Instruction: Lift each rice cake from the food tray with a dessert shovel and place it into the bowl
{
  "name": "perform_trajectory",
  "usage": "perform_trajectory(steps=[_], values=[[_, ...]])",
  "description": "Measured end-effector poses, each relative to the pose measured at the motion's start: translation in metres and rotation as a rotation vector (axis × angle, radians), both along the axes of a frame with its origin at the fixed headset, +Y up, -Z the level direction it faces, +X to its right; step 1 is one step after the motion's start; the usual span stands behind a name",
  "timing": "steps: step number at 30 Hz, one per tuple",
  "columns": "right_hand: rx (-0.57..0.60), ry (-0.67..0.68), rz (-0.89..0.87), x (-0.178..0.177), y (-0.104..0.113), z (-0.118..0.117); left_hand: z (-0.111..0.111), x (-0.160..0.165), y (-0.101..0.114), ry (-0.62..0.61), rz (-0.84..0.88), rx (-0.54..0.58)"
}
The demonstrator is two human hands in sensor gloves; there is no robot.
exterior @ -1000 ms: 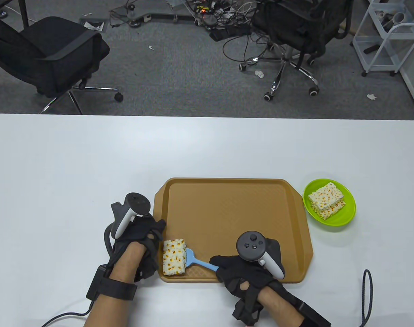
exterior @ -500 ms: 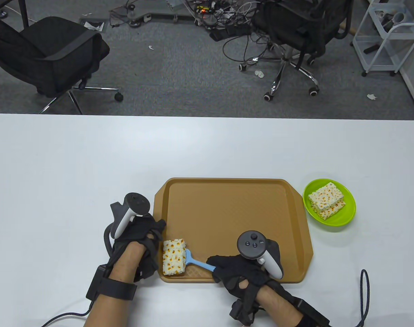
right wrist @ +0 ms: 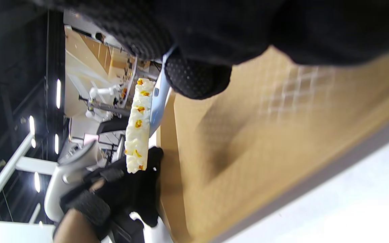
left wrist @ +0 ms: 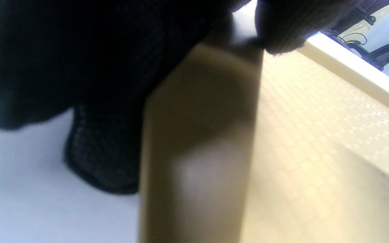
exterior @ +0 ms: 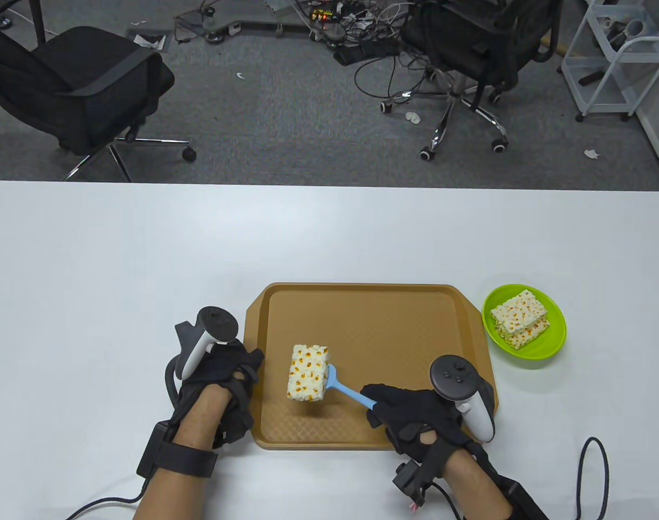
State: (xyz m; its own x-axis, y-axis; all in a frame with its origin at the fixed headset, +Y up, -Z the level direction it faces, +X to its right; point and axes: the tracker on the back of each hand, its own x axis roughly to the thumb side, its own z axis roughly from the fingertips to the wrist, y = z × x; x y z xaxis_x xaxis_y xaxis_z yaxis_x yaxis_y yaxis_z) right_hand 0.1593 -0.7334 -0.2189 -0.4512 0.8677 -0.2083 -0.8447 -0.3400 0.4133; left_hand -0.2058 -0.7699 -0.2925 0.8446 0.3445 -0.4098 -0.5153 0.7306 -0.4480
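A white, orange-flecked rice cake (exterior: 308, 373) is carried on the blue dessert shovel (exterior: 344, 388) above the brown food tray (exterior: 373, 319); two cakes are stacked in the green bowl (exterior: 551, 341).

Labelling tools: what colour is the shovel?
Light blue shovel, clearest in the table view.

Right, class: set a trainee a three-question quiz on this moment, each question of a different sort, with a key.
1. True or false: the rice cake on the blue dessert shovel rests flat on the food tray.
2. Which hand holds the shovel's handle? A) left hand B) right hand C) both
3. Fill in: the green bowl already holds a stack of ____.

Key
1. False: the right wrist view shows the cake raised clear of the tray floor.
2. B; the left hand only rests at the tray's left rim.
3. rice cakes.
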Motion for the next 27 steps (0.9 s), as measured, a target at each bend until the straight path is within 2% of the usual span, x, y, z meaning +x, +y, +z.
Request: perform_trajectory(steps=[13,27], values=[[0.071,-0.279,-0.044,0.073,0.032,-0.004,0.0,-0.001,0.0,0.0,0.016,-0.007],[0.11,-0.59,-0.006,0.148,0.045,0.001,-0.001,-0.001,0.0,-0.004,0.014,-0.008]])
